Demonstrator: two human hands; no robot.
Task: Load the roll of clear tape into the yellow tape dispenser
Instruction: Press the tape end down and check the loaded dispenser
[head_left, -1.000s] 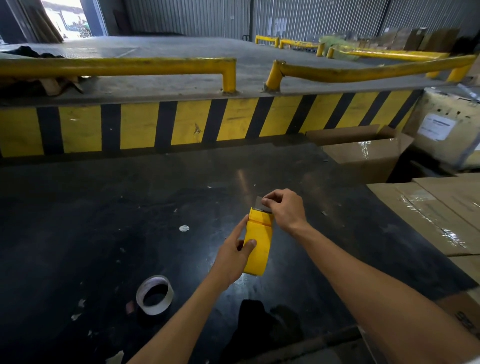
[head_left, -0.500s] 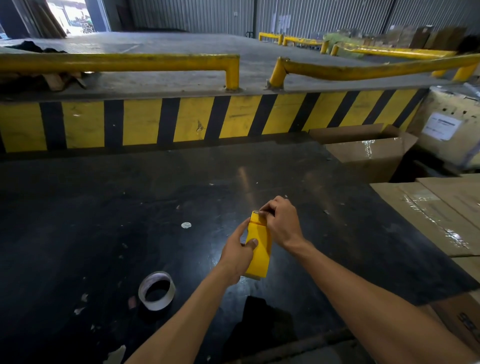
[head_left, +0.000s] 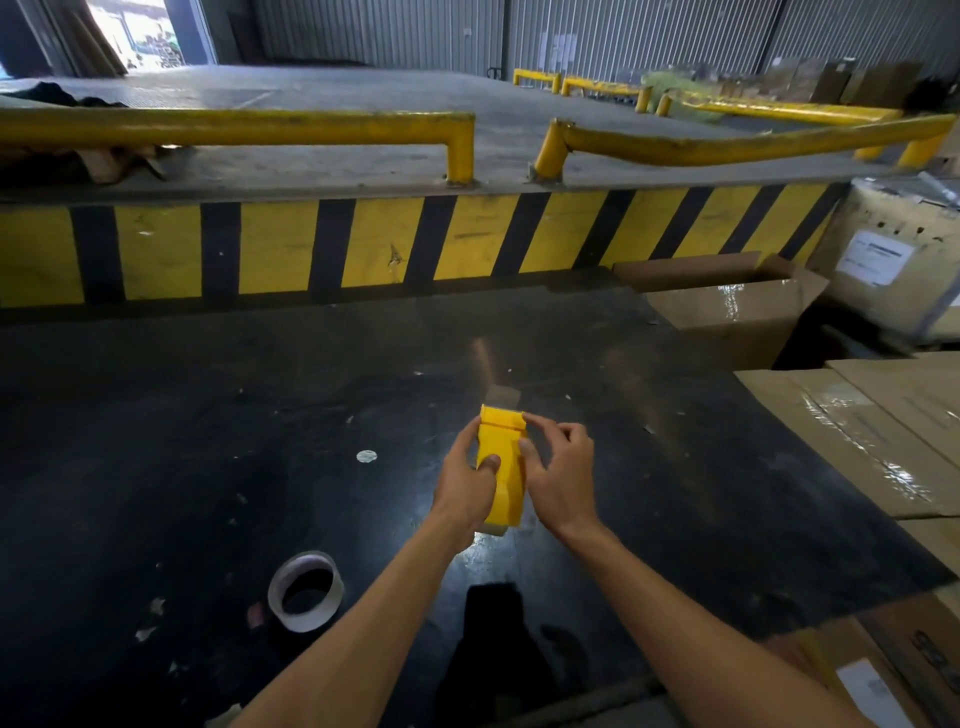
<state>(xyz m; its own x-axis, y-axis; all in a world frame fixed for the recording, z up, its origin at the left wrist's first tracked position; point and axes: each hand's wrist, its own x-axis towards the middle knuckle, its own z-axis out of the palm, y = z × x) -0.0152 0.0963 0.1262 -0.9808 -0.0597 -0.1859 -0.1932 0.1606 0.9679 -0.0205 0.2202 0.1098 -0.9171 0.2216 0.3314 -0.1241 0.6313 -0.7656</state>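
**A:** From the head camera, why is the yellow tape dispenser (head_left: 501, 470) held up in front of the body rather than lying on the bench (head_left: 208, 441)?

**B:** My guess is it needs both hands. The left hand (head_left: 465, 488) wraps the lower left side of the body, thumb pressed onto the yellow face, which reads as a steadying grip. The right hand (head_left: 558, 480) comes in from the other side, its fingers (head_left: 540, 422) pinched narrowly at the top right corner near the upper edge, thumb against the side.

**A:** So both sets of fingers are closed on the dispenser?

**B:** Yes, both are holding it; neither is spread wide. I'd judge the right hand is working some part at the head, but that part is too small to make out.

**A:** And the roll of clear tape (head_left: 305, 591)?

**B:** Lying flat on the dark bench, hole upward, down to the left of the left forearm and apart from both hands. It sits within easy reach, sensible if it is to be picked up once the dispenser is ready.

**A:** Then loading hasn't started?

**B:** It seems not: roll and dispenser are separate. A pale edge peeks out below the dispenser's lower end; I cannot tell what it is.

**A:** Anything crowding the work?

**B:** Cardboard boxes (head_left: 883, 431) sit to the right, well apart.
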